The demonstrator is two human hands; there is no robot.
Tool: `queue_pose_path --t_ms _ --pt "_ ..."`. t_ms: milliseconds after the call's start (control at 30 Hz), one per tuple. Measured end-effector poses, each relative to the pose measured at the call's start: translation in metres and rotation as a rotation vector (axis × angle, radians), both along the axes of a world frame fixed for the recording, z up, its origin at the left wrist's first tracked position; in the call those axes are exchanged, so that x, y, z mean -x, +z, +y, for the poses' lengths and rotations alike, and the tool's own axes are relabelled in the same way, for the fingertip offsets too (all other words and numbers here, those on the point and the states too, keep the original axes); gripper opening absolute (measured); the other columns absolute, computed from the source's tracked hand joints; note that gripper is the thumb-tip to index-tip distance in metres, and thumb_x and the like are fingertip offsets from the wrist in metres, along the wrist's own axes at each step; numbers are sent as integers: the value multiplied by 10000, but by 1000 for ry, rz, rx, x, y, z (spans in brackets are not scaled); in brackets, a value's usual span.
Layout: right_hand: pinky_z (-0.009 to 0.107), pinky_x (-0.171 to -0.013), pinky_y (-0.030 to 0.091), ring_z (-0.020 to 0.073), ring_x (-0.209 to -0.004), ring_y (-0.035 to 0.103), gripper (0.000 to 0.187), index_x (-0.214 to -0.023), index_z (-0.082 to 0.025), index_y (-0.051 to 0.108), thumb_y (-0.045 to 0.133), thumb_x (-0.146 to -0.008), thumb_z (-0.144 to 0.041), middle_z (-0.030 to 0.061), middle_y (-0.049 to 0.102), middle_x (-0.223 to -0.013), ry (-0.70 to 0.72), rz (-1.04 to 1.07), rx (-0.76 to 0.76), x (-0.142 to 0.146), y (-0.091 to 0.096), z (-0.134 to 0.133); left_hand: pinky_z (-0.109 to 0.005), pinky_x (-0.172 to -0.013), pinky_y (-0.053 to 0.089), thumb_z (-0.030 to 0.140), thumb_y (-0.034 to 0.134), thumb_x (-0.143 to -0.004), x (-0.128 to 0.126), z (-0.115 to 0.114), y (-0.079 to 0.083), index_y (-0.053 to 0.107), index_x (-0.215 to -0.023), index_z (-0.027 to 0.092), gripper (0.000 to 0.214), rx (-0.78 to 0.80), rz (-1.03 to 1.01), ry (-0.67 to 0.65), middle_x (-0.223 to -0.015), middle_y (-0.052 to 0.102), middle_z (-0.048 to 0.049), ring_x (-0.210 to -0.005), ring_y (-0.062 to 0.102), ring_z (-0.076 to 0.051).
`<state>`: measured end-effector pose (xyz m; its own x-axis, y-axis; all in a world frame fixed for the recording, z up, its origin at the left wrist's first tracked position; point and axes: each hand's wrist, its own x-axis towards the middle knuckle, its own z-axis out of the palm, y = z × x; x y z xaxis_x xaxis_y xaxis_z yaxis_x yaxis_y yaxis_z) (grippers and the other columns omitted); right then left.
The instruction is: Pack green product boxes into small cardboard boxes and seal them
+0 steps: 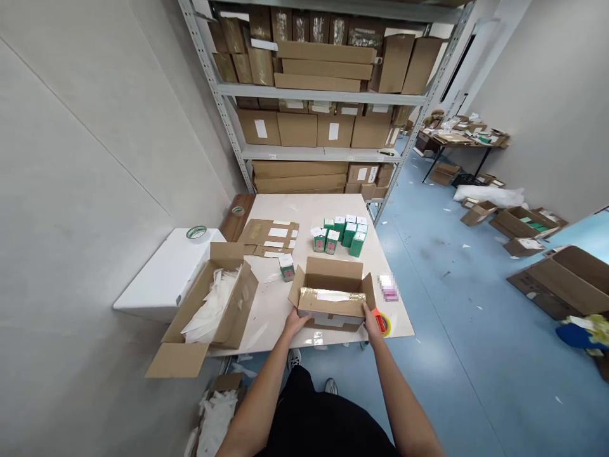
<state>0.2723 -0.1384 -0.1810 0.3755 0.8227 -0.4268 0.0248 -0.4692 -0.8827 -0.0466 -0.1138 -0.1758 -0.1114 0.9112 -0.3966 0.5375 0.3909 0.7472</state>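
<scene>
An open cardboard box (333, 322) sits near the table's front edge, its flaps raised and a strip of shiny tape with a white label along its near flap. My left hand (295, 322) grips the box's near left corner. At the near right corner, my right hand (370, 318) holds it with the thumb on top. Just beside that hand lies an orange tape dispenser (379, 318) with a yellow tape roll. A single green-and-white carton (287, 268) stands behind the box to the left, and several similar small cartons (351, 235) are grouped farther back.
To the left, a larger open box (245, 298) holds white packing material. Flattened cardboard (254, 235) lies at the back left of the table (280, 206). A tape roll (196, 233) rests on a white surface. Shelves (323, 152) of boxes stand behind; more boxes line the right floor.
</scene>
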Motion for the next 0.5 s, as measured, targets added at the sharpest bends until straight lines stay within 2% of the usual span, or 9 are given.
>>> queue_pose_path --t_ms 67,167,233,267,333,367,433,500 --pt "297 -967 539 254 -1294 635 741 -1402 -241 585 430 -899 -763 85 692 -1371 -28 -113 37 -4 2 0 -342 -911 536 469 728 -848 3 -9 11 718 -1146 161 429 32 181 -62 -1205 769 -165 -1156 716 -317" --pt "324 -1002 523 270 -1310 632 805 -1569 -214 400 434 -920 -689 130 612 -1481 -107 -246 12 -13 10 3 -361 -826 542 707 583 -875 5 -15 35 763 -801 175 567 176 361 -156 -899 800 -160 -981 758 -340" --pt "332 -989 528 268 -1277 653 853 -1633 -233 268 486 -912 -632 130 562 -1528 -112 -290 -54 -18 16 5 -352 -799 545 735 556 -873 3 -13 51 759 -705 183 611 237 271 -297 -730 771 -119 -827 765 -303" --pt "335 -981 531 265 -1251 667 866 -1645 -245 235 508 -906 -605 127 547 -1538 -104 -311 -91 -20 18 6 -343 -800 547 715 568 -875 0 -9 58 779 -734 185 587 200 181 -369 -723 770 -96 -790 760 -280" --pt "342 -972 532 258 -1190 691 853 -1648 -256 231 526 -902 -545 126 537 -1535 -92 -357 -156 -23 21 8 -329 -847 550 639 579 -902 -8 3 70 820 -935 200 502 9 24 -455 -897 807 -71 -871 755 -253" --pt "348 -969 531 255 -1163 697 828 -1644 -257 247 518 -904 -514 125 542 -1523 -93 -385 -178 -23 22 9 -328 -903 543 590 566 -926 -12 10 75 816 -1040 211 469 -111 15 -452 -1039 807 -71 -976 742 -252" --pt "355 -962 531 254 -1134 692 776 -1635 -247 290 482 -910 -451 126 559 -1491 -93 -456 -201 -23 21 9 -358 -1044 491 498 542 -959 -17 26 81 781 -1173 210 431 -264 146 -408 -1288 741 -94 -1196 667 -277" --pt "354 -967 526 261 -1158 666 738 -1622 -216 340 436 -911 -388 138 574 -1461 -73 -544 -213 -24 17 7 -432 -1150 408 468 555 -953 -18 39 81 732 -1270 175 466 -259 326 -378 -1460 631 -144 -1376 537 -345"
